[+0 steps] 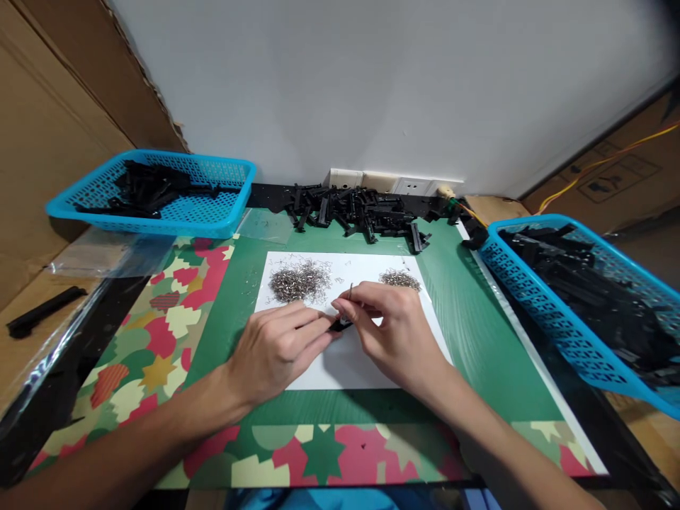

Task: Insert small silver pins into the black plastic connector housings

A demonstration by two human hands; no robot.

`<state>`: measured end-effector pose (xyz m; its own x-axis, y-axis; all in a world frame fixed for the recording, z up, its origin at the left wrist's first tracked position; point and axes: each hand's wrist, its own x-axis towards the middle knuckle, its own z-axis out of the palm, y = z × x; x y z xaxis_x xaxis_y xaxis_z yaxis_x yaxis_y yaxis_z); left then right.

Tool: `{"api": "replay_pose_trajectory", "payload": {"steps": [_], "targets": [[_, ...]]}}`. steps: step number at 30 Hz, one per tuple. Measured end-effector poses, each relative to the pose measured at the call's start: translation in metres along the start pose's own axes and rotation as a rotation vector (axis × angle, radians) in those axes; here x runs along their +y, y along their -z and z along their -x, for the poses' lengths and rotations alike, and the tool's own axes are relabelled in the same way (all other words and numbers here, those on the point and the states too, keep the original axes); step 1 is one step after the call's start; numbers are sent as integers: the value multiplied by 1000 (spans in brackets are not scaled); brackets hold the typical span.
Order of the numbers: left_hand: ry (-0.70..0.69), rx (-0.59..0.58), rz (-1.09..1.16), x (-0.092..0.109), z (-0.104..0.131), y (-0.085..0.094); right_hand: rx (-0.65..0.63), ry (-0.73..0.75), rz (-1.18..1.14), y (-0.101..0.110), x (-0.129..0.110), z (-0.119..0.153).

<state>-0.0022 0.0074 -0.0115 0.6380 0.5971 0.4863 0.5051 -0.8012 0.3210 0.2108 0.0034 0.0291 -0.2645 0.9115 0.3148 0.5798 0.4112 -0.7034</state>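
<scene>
My left hand (287,345) is closed on a small black plastic part (340,325), mostly covered by the fingers, above a white paper sheet (319,370). Close against it, my right hand (390,319) pinches a thin metal piece (350,290) whose tip sticks up above the fingers; I cannot make out its kind. Behind the left hand lies a large heap of small metal springs or pins (300,280). A smaller heap of similar metal pieces (399,279) lies just behind the right hand.
Many black plastic parts (361,212) are piled along the wall. Blue baskets of black parts stand at the left (202,225) and right (574,340). A long black part (45,312) lies at far left. Power sockets (414,185) line the wall, with yellow wires (579,177) at right.
</scene>
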Motion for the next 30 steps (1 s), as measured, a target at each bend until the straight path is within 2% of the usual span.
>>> {"api": "replay_pose_trajectory", "payload": {"steps": [20, 22, 26, 28, 30], "targets": [[79, 15, 40, -1, -2, 0, 96, 30, -53, -11, 3, 14], [90, 41, 54, -2, -3, 0, 140, 5, -117, -8, 4, 14], [92, 187, 123, -4, -4, -1, 268, 9, -173, 8, 4, 13], [82, 220, 168, -3, -3, -1, 235, 50, -118, 17, 5, 16], [59, 205, 206, -2, -2, -2, 128, 92, -60, 24, 4, 21]]}}
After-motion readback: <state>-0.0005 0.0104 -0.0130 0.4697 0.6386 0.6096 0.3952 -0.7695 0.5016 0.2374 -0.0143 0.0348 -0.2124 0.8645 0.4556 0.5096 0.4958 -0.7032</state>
